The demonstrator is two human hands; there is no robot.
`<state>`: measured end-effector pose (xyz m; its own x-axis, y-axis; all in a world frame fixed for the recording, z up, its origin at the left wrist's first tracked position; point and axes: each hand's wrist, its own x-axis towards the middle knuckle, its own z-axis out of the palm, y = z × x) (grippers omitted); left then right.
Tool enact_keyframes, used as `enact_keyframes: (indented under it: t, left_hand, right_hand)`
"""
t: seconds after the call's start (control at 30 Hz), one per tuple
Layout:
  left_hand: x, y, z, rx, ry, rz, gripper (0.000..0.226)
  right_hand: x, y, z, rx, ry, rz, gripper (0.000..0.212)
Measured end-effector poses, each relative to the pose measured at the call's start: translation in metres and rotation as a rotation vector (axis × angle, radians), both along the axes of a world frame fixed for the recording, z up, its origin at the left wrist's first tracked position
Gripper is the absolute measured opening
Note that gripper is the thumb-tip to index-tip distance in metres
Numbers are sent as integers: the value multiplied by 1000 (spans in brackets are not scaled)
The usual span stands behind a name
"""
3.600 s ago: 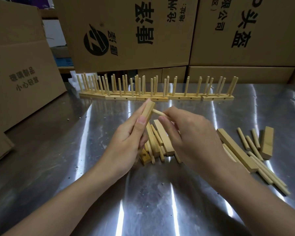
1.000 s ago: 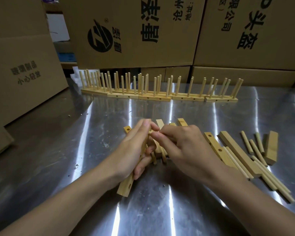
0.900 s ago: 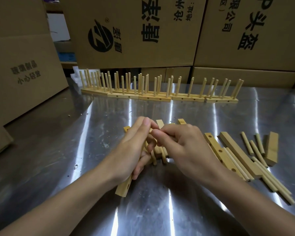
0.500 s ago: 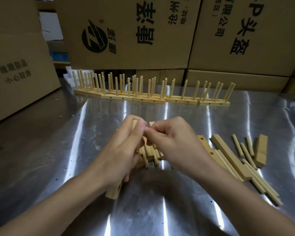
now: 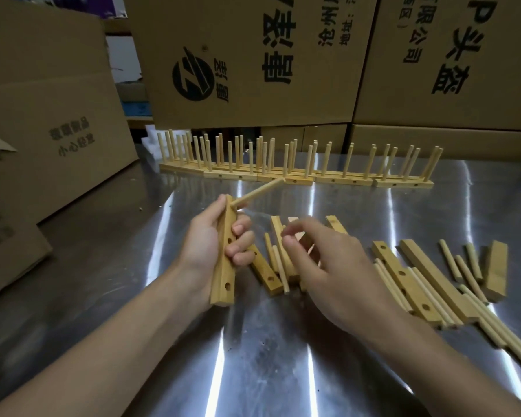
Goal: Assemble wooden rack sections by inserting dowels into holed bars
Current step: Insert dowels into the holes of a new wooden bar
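Head view, and we're looking down at a shiny metal counter (image 5: 253, 362) with both bare arms reaching in. We see the left hand (image 5: 208, 248) wrapped around a holed bar (image 5: 225, 275), thumb along its far side and fingers curled over its front face, holding it off the counter and tilted close to upright. One dowel (image 5: 259, 191) is seated in the hole at the bar's top end and sticks out up and to the right; further down the same face we can pick out open holes. The right hand (image 5: 331, 266) hangs just above the loose pile (image 5: 266, 270) of bars and dowels in the middle of the counter, fingers bent, thumb and forefinger tips close together. It's blurred, so we cannot tell whether they pinch anything. Off to the right we have more bars (image 5: 403, 276) lying flat with dowels (image 5: 460, 266) scattered beside and across them, and a short block (image 5: 497, 267) near the edge of that group. Along the back of the counter stands a row of finished rack sections (image 5: 283, 173), dowels upright, set end to end. Behind and to the left, big cardboard boxes (image 5: 253, 61) with printed black characters wall it all in.
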<state>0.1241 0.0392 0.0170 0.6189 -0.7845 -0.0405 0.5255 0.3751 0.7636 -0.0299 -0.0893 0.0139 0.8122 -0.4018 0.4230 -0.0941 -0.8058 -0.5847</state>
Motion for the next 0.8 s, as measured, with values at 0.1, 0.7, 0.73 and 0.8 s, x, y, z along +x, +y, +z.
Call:
enact_keyframes:
  t: [0.1, 0.7, 0.73, 0.8]
  left_hand:
    - [15, 6, 3, 38, 46, 108, 38]
    - [34, 8, -2, 96, 195, 206, 36]
    - [33, 8, -2, 99, 193, 207, 36]
    - [33, 8, -3, 100, 192, 207, 36]
  right_hand:
    - [3, 1, -8, -304, 121, -4, 23]
    - [-8, -8, 5, -432, 353, 290, 40]
    - [-7, -7, 6, -425, 349, 311, 36]
    - [-7, -6, 7, -432, 336, 332, 29]
